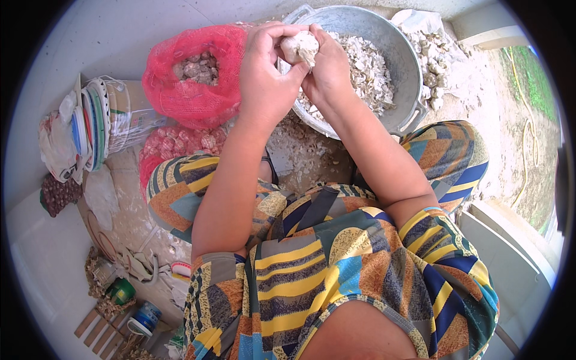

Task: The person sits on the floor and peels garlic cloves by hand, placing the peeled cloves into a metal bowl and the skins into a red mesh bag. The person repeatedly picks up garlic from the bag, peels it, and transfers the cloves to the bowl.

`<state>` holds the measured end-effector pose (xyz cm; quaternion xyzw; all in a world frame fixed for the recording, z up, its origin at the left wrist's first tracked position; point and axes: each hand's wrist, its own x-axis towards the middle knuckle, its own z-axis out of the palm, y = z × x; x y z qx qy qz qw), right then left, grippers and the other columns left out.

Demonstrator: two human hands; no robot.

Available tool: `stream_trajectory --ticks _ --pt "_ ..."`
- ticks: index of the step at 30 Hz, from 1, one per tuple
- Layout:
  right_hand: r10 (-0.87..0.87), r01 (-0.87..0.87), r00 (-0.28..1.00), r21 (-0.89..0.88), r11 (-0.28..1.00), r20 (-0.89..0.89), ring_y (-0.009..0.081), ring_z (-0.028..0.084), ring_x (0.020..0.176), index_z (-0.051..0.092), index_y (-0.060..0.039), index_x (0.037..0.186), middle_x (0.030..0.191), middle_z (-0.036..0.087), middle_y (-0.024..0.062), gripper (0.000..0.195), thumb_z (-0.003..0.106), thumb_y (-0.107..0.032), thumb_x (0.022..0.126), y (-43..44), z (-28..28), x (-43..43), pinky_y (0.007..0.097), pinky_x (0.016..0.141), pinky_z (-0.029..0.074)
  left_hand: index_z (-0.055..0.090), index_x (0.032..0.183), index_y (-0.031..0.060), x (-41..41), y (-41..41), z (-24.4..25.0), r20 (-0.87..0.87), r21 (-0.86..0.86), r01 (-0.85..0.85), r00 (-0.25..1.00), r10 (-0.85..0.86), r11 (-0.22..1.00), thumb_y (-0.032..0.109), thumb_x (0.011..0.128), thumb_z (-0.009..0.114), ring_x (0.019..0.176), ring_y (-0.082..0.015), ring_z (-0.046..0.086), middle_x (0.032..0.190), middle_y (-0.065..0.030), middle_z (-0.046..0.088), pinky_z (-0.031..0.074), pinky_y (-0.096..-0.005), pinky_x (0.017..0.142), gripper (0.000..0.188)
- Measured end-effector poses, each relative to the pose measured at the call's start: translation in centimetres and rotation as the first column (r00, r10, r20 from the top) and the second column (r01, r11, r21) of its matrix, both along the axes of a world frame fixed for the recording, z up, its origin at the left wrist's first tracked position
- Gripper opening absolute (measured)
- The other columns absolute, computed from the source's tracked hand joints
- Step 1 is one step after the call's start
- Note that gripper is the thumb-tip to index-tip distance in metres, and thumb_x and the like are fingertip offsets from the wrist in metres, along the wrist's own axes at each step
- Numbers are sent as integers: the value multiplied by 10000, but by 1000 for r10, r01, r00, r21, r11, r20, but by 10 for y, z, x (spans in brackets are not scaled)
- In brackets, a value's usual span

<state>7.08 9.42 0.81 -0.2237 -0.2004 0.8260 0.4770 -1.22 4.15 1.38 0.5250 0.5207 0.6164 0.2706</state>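
Observation:
Both my hands are raised together around one whitish garlic bulb (299, 47). My left hand (270, 74) curls round its left side, thumb near the bottom. From the right, my right hand (330, 63) grips the same bulb with thumb and fingers. Beneath and behind them lies a wide grey metal basin (407, 54), holding a heap of white, flaky garlic skins or cloves (371, 67). Close by my left hand stands a red mesh sack (193, 103), its mouth rolled open over garlic bulbs (200, 67). The hands hide part of the basin.
A second red mesh bag (180, 141) of garlic lies by my left knee. More bulbs (434, 74) rest on plastic right of the basin. Skin scraps (306, 150) litter the floor between my feet. Stacked lids and a carton (130, 112) stand at left; a blue bucket (146, 317) lies lower left.

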Motion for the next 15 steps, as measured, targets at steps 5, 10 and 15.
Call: stream_trajectory --ticks 5,10,15 --pt "97 -102 991 -55 993 -98 209 630 861 525 44 1051 934 594 143 372 325 -270 1055 11 -2 4 336 720 563 496 1165 -41 -3 2 8 250 68 142 956 -154 988 -173 805 622 1194 -225 546 1280 -164 542 464 -326 1022 404" --pt "64 -87 994 311 946 84 191 624 837 511 42 1099 957 597 126 365 317 -265 1058 7 0 5 335 696 569 533 1146 -11 -8 4 8 323 61 172 929 -182 983 -199 759 630 1152 -205 570 1268 -123 559 462 -330 1008 442" --pt "32 -31 998 11 999 -52 185 611 846 544 25 1063 960 601 105 358 319 -254 1055 8 -5 7 348 781 552 548 1165 -12 -8 2 6 262 86 232 933 -246 969 -172 773 645 1180 -215 555 1280 -128 555 446 -333 1035 435"
